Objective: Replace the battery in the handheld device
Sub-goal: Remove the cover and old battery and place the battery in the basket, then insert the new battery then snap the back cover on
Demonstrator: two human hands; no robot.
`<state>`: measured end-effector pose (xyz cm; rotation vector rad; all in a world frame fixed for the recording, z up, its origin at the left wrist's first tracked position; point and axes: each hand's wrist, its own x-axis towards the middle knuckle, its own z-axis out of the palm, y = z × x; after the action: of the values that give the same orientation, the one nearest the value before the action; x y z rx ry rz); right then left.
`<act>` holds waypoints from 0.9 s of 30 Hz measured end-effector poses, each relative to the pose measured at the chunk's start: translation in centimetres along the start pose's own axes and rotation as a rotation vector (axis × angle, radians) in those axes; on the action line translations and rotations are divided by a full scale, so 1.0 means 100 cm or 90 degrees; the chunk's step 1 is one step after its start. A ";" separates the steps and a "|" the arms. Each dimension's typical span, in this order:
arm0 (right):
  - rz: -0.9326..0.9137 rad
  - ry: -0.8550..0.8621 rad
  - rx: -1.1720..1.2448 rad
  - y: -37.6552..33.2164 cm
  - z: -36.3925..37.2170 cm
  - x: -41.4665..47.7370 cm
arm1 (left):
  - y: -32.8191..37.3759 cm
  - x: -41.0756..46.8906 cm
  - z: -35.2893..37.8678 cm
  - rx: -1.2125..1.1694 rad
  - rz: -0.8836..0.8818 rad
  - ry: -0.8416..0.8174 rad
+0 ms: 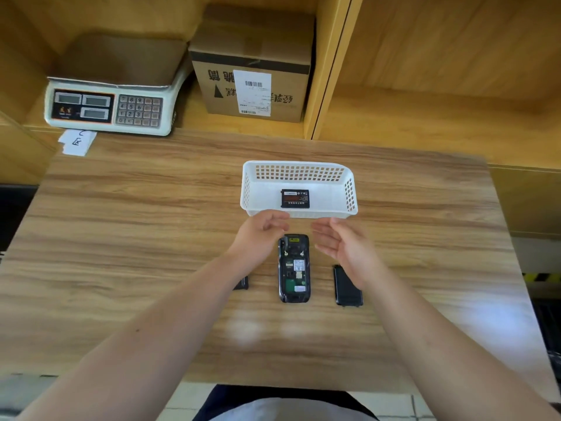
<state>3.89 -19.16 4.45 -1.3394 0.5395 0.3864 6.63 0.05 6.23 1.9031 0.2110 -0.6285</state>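
Handheld device [294, 268] lies between left hand [258, 235] and right hand [346, 250], fingers spread, empty.

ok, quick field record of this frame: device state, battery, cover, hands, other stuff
device: handheld device flat on the table, back open, battery bay empty
battery: one battery lying in the white basket
cover: black cover on the table, right of the device
left of device: small dark item, mostly hidden by the forearm
left hand: empty, above the device's top
right hand: empty, open palm
background: scale, cardboard box
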 end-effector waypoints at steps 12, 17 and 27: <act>0.072 0.073 0.027 0.063 -0.009 -0.030 | -0.058 -0.026 0.025 -0.007 -0.077 -0.002; 0.089 0.093 -0.006 0.089 -0.018 -0.036 | -0.076 -0.030 0.040 -0.011 -0.106 -0.011; 0.118 0.090 -0.033 0.111 -0.024 -0.040 | -0.092 -0.036 0.058 -0.005 -0.127 -0.006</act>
<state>-5.89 -19.14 -2.52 -1.3780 0.7784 0.4618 -2.20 -0.89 -0.99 1.8851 0.4007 -0.7693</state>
